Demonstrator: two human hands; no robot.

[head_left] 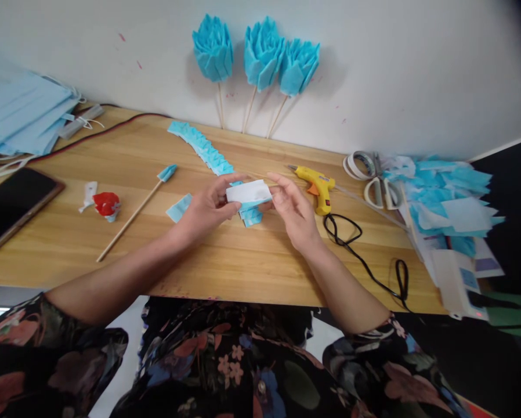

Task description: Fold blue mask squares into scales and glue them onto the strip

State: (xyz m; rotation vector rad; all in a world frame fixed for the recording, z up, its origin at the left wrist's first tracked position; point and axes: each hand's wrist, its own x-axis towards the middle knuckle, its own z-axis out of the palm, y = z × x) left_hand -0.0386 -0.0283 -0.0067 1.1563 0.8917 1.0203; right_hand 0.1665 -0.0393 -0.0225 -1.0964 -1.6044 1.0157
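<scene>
White-and-blue piece: a small, flat rectangle of soft sheet, white on its upper face with blue at its lower edge, (249, 191) is sitting between the two hands, above the pale wooden counter (225, 267).
Left hand: the left hand (210, 203) is pinching the piece's left end, thumb in front and fingers curling behind.
Right hand: the right hand (293, 212) is closing thumb and fingertips narrowly on the right end.
Step in hand: the hands seem to be folding or straightening this one piece; whether a crease is forming, I cannot tell.
Next move: it is probably calling for a light, even pinch at both ends, since such thin sheet would wrinkle easily.
Pleated strip: a long blue band of overlapping folded points (199, 145) is lying beyond the hands; whether it is joining the blue folds below the piece, I cannot tell.
Loose sheet: a flat pale-blue scrap (180, 208) is lying just beside the left hand.
Glue gun: a yellow glue gun with an orange trigger (319, 188) is resting near the right hand.
Stick: a thin wooden stick with a blue tip (130, 220) is lying left of the hands.
</scene>
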